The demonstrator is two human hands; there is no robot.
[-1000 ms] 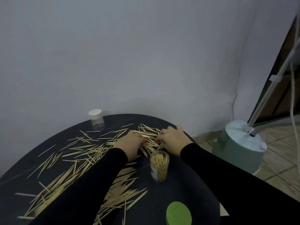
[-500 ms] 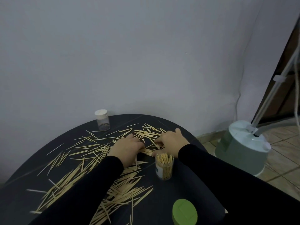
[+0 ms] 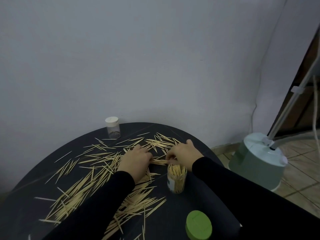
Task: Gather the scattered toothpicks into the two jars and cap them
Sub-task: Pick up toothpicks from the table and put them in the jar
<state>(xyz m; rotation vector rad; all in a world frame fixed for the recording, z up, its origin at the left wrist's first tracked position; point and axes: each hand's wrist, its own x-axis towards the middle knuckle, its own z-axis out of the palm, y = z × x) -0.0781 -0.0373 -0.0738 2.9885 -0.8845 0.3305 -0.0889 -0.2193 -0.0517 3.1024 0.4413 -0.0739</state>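
Observation:
Toothpicks [image 3: 97, 172] lie scattered over a dark round table [image 3: 195, 201]. An open clear jar [image 3: 176, 179], packed with upright toothpicks, stands just in front of my right hand [image 3: 183, 151]. My left hand [image 3: 136, 161] and my right hand face each other and pinch the two ends of a small bundle of toothpicks [image 3: 159, 161] lying on the table between them. A second clear jar with a white cap [image 3: 112, 127] stands at the table's far edge. A green cap [image 3: 198, 225] lies near the front edge.
A grey wall rises right behind the table. On the tiled floor to the right stands a green and white appliance base [image 3: 258, 160] with a pole and a hose.
Both hands have drawn closer together and nearer the open jar, squeezing loose toothpicks into a bundle between them. The camera has tilted, shifting the table up in the view.

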